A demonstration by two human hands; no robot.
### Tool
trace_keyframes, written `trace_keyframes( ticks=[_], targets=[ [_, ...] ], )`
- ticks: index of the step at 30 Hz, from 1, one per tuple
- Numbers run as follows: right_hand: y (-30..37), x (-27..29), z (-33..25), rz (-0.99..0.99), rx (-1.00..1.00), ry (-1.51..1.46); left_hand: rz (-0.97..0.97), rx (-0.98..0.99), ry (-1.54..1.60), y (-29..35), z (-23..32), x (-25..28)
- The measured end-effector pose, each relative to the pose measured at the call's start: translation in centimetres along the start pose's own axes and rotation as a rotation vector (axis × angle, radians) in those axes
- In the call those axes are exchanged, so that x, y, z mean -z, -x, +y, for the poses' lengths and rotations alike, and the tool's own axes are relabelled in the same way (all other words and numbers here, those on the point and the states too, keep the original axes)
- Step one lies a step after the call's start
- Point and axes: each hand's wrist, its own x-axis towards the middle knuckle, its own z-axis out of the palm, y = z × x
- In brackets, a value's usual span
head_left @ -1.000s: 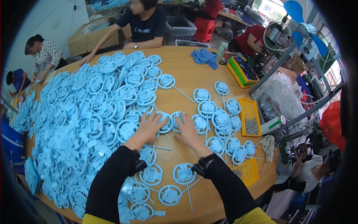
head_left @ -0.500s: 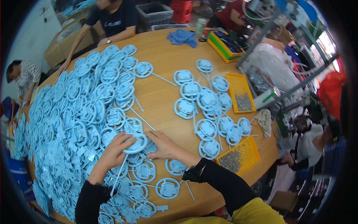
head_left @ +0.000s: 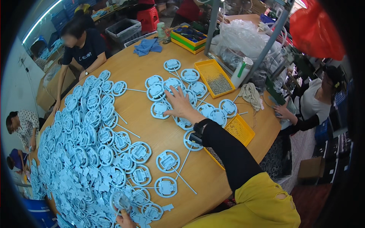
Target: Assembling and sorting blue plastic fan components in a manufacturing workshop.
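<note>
Low in the picture, my left hand [head_left: 125, 219] is closed on a light blue ring-shaped plastic part [head_left: 121, 201], slightly blurred, above the near edge of a big heap. My right hand [head_left: 181, 103] reaches across the table, fingers spread over a smaller cluster of the same parts [head_left: 156, 91]. Its fingertips rest on or just above them; nothing is gripped. Each part has a round rim and a blocky centre, and many have a thin stick. Between the hands lie two separate parts, one ring [head_left: 168, 161] and another ring [head_left: 165, 187].
The heap [head_left: 87, 152] covers the table's left side. A yellow tray [head_left: 197, 65] of small metal pieces and a second yellow tray [head_left: 249, 131] stand right of the cluster. Beyond are a rag [head_left: 250, 95], a white bottle [head_left: 242, 70], a metal frame and several people.
My right hand has left the heap and reached far right onto the cluster. My left hand has drawn back toward me with a ring-shaped part. The view has turned too.
</note>
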Motion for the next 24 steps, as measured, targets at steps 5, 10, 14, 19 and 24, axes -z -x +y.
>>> trace_keyframes(
  ticks=[5,10,14,19,24],
  targets=[
    [5.7,5.8,7.3,-0.156,-0.382,0.154,-0.049,-0.031,0.382,5.9,2.0,0.2],
    [11.2,6.0,8.9,-0.485,-0.491,0.413,-0.080,-0.021,0.337,6.6,1.7,-1.3],
    [9.1,3.1,6.2,-0.262,-0.436,0.227,-0.099,0.009,0.240,7.5,0.3,-1.7],
    [8.9,4.4,3.6,-0.015,-0.446,0.064,-0.246,-0.050,0.185,7.6,1.5,-2.2],
    [19.4,7.5,4.8,0.230,-0.299,-0.075,-0.207,-0.161,0.278,10.3,2.7,-2.0]
  ],
)
